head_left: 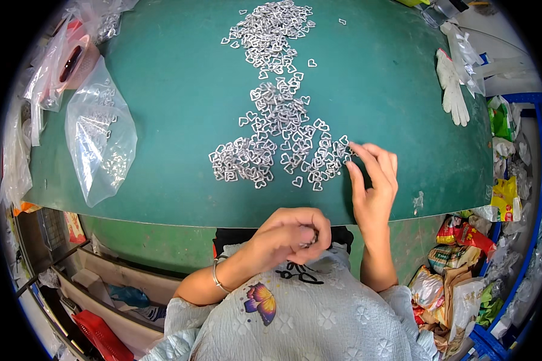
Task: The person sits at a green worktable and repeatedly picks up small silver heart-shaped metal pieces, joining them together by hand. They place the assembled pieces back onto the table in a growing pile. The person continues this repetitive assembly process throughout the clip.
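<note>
Small silvery heart-shaped metal outlines [283,114] lie in a long heap on the green table, spreading into two lobes at the near end. At the right lobe, my right hand [376,180] reaches in from the right. Its thumb and forefinger stand apart beside the outermost hearts [343,150]; whether a fingertip touches one is hard to see. Close to my body, over the table's near edge, my left hand [292,234] is curled closed. A few small metal hearts [311,237] show between its fingers, and the palm hides the rest.
On the left of the table [162,120] lies a clear plastic bag [102,138] with some hearts inside, near a pink basket [81,63]. A white glove [451,87] rests at the right edge. Drawers [114,277] stand below left, filled bags [457,253] below right.
</note>
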`<state>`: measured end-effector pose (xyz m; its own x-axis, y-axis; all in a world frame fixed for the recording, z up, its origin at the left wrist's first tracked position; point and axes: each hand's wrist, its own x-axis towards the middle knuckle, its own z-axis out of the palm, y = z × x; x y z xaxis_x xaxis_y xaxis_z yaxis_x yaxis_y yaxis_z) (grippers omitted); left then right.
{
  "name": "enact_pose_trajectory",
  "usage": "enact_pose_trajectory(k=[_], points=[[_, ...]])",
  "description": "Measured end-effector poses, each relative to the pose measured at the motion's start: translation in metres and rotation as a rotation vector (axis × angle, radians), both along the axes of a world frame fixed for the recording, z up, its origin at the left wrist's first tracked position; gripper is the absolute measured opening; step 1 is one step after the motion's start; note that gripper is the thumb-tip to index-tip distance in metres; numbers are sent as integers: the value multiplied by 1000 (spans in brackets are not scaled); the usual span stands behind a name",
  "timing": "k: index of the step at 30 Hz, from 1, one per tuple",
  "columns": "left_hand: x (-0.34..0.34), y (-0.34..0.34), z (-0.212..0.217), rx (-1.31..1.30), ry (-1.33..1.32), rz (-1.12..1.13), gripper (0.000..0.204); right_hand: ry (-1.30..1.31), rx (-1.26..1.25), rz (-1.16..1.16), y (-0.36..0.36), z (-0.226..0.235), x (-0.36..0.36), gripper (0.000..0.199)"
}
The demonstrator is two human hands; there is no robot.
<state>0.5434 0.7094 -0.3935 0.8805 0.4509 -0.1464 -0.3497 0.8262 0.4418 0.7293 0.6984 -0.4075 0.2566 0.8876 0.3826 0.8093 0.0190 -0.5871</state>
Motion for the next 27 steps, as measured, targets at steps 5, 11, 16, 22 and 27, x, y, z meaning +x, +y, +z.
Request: enact_pose_trajectory(k=[5,11,16,22,27], points=[[4,0,1,-82,236,32,31,-108,34,-20,13,-9,-3,15],[12,3,-2,-10,471,239,22,478,-76,165,-9,6,-2,12],[11,5,2,351,530,311,28,1167,-307,340,-26,11,-9,5],[10,7,0,546,479,327,27,1407,-388,413,-29,10,-10,6],[8,6,0,564,500,325,24,1361,-347,414,-30,10,-14,7]])
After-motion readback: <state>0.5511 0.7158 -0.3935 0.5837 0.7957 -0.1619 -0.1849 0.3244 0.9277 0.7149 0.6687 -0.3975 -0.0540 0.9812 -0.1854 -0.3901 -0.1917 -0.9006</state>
